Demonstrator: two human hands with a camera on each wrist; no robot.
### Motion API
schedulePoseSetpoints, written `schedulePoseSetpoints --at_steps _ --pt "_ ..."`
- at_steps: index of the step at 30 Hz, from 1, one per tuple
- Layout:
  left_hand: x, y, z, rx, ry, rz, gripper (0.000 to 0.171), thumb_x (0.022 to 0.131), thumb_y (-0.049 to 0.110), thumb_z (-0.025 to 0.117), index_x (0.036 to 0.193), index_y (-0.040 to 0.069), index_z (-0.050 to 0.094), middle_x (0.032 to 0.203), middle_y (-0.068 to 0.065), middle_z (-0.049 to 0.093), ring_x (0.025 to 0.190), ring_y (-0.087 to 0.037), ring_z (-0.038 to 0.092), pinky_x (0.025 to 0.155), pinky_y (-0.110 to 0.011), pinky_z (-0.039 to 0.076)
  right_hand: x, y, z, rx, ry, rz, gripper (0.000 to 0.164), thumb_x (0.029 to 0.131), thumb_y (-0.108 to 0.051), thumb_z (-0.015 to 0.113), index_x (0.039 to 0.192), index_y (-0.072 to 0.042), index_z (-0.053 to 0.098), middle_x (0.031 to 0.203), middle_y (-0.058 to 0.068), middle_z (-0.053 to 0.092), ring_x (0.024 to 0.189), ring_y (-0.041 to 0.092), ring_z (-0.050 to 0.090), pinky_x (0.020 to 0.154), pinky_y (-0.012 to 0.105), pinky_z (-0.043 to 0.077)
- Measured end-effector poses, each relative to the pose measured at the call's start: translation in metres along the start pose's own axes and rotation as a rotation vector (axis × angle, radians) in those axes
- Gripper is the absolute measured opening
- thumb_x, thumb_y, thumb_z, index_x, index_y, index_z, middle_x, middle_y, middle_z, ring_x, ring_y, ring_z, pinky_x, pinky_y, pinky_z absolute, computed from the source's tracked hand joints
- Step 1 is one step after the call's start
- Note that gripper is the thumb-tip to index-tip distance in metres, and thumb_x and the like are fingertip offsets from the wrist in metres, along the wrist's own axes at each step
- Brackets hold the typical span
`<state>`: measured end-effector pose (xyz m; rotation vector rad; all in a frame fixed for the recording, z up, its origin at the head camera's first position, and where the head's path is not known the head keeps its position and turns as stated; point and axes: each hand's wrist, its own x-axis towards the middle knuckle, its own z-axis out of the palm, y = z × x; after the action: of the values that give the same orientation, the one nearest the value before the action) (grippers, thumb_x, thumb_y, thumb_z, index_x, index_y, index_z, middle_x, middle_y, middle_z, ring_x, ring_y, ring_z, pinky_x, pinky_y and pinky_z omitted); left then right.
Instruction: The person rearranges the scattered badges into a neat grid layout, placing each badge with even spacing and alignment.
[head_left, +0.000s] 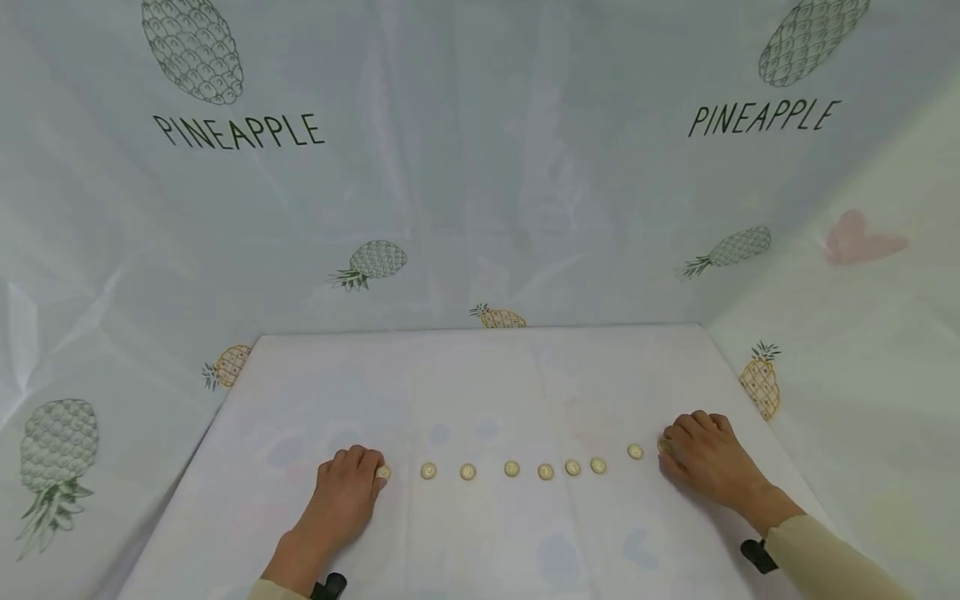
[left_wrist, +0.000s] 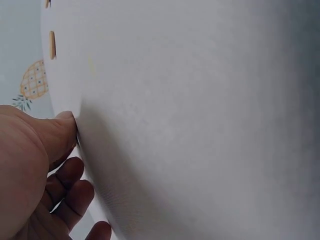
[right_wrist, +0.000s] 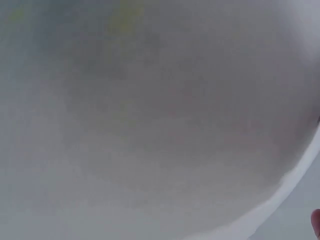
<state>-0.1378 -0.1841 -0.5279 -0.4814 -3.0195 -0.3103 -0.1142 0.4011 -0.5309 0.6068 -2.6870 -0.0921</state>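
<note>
Small round pale-wood discs with a ringed face lie in a loose row across the white-covered table. At the row's left end my left hand (head_left: 343, 496) pinches one wooden disc (head_left: 383, 472) between thumb and curled fingers. The left wrist view shows the thumb (left_wrist: 62, 131) down at the tabletop, with the held disc mostly hidden. My right hand (head_left: 708, 458) grips the disc at the right end (head_left: 663, 446), its fingers covering part of it. Only a fingertip (right_wrist: 316, 222) enters the right wrist view. Closest to that hand lies another disc (head_left: 635, 451).
Several more discs lie between the hands, among them one left of centre (head_left: 468, 472) and one right of centre (head_left: 572, 467). A pineapple-print sheet (head_left: 480, 183) hangs behind and beside the table (head_left: 480, 383). Dark straps show at both wrists.
</note>
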Motion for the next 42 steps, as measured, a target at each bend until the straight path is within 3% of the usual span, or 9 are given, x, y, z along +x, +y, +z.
schedulePoseSetpoints --at_steps 5,17,23,34,42 --pt "-0.002 0.001 -0.005 0.012 0.016 0.000 0.020 0.097 0.020 0.079 0.108 0.012 0.064 0.108 -0.006 0.062 0.101 -0.027 0.058 0.089 -0.055 0.049 0.001 0.003 -0.001 -0.033 -0.033 0.018 0.032 0.089 -0.036 0.075 0.103 -0.008 0.070 0.103 0.008 0.066 0.098 0.031 0.057 0.090 0.058 0.045" --pt "0.004 0.006 0.001 0.078 0.027 0.068 0.022 0.096 0.024 0.079 0.105 0.012 0.063 0.107 -0.006 0.062 0.100 -0.027 0.056 0.090 -0.055 0.046 -0.010 0.006 -0.004 -0.001 -0.038 0.004 0.018 0.089 -0.029 0.078 0.096 -0.014 0.069 0.101 0.003 0.064 0.096 0.028 0.055 0.088 0.058 0.044" --pt "0.003 0.006 0.001 0.132 0.036 0.088 0.026 0.096 0.024 0.079 0.108 0.009 0.061 0.104 -0.007 0.059 0.098 -0.027 0.052 0.089 -0.054 0.045 -0.003 0.003 -0.004 0.006 -0.049 0.000 0.019 0.086 -0.026 0.080 0.095 -0.015 0.067 0.099 0.003 0.063 0.094 0.027 0.055 0.086 0.057 0.044" --pt "-0.003 0.002 -0.002 0.111 0.094 0.109 0.026 0.093 0.025 0.083 0.101 0.012 0.062 0.097 -0.004 0.060 0.092 -0.024 0.050 0.084 -0.050 0.042 0.012 0.007 -0.001 0.026 -0.054 -0.022 0.019 0.081 -0.026 0.079 0.090 -0.018 0.065 0.096 0.000 0.062 0.092 0.025 0.053 0.084 0.053 0.043" --pt "-0.002 -0.001 -0.002 0.095 0.028 0.080 0.020 0.097 0.026 0.078 0.106 0.015 0.065 0.099 0.000 0.062 0.096 -0.024 0.052 0.088 -0.052 0.042 0.015 0.006 -0.003 0.038 -0.049 -0.033 0.018 0.081 -0.026 0.079 0.090 -0.018 0.066 0.096 0.000 0.063 0.093 0.025 0.054 0.082 0.051 0.042"
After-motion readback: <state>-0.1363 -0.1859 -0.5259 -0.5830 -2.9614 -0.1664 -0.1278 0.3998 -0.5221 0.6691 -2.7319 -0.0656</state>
